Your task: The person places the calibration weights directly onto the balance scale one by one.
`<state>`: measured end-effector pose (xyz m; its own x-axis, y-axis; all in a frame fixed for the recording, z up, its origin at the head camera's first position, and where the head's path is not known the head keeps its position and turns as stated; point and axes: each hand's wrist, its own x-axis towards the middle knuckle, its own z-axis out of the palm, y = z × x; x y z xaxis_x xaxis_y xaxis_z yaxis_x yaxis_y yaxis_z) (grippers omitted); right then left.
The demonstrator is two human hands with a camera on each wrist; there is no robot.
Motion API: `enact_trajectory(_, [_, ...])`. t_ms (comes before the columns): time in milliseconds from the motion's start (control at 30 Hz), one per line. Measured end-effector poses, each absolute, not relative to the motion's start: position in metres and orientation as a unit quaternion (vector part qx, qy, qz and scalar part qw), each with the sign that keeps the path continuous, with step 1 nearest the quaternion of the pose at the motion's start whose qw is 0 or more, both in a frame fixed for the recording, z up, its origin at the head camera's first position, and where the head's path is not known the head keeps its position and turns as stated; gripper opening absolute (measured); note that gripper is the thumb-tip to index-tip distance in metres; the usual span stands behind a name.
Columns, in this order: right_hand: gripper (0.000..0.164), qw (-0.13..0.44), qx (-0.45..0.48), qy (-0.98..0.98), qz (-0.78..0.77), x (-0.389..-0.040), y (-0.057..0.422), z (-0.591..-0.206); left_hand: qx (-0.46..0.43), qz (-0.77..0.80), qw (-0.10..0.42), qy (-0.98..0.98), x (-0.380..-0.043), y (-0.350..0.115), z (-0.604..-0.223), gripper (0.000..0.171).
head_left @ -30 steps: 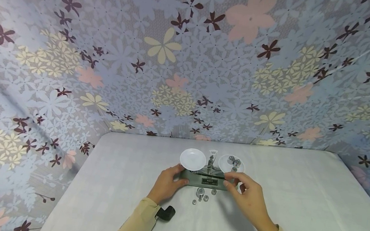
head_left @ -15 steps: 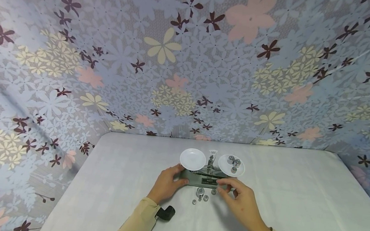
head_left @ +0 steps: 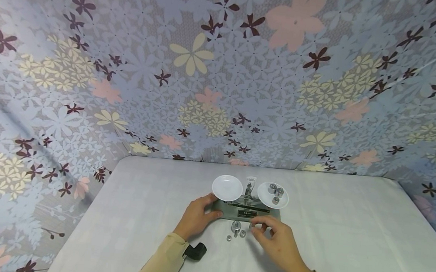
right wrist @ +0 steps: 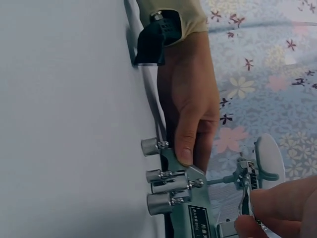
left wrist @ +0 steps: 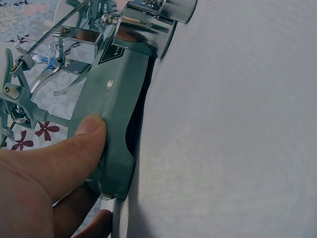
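Balance scale (head_left: 246, 207), one of it, standing upright on the white surface (head_left: 347, 227), and what a line-up around it! Two round, shallow white pans up top: the left pan (head_left: 227, 187) bare, the right pan (head_left: 273, 204) carrying three metal weights (head_left: 279, 191). Five more sit in front on the surface: one big weight (head_left: 236, 225) and four smaller ones, all shiny cylinders with narrow necks and round knobs. Glossy green base, long and sloping, one black label (head_left: 247, 214) with pale lettering on its front, silvery metal parts above.

Left hand (head_left: 196, 216) clamped on the base's left end, thumb flat on the green front, fingers tucked behind. Right hand (head_left: 280, 246), and it's close: thumb and forefinger bent, tips right at the rightmost small weight (head_left: 251, 226); whether they grip it, I cannot tell. Two tan sleeves (head_left: 163, 257), a black device (head_left: 196, 251) at the left wrist, and a flower-patterned wall (head_left: 221, 78) behind everything.
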<state>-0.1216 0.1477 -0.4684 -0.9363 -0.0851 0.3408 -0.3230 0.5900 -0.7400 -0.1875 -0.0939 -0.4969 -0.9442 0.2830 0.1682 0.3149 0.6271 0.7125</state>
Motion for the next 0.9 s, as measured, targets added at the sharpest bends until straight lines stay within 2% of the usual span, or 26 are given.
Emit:
enact_trajectory(533, [0.018,0.057,0.089,-0.889,0.446,-0.12,0.14,-0.479,-0.164,-0.394,0.013,-0.904,-0.188,-0.094,-0.495,0.054])
enact_trajectory(900, [0.015,0.028,0.093,-0.891,0.443,-0.122,0.138,-0.484,-0.16,-0.389,0.013,-0.907,-0.188,-0.094,-0.496,0.053])
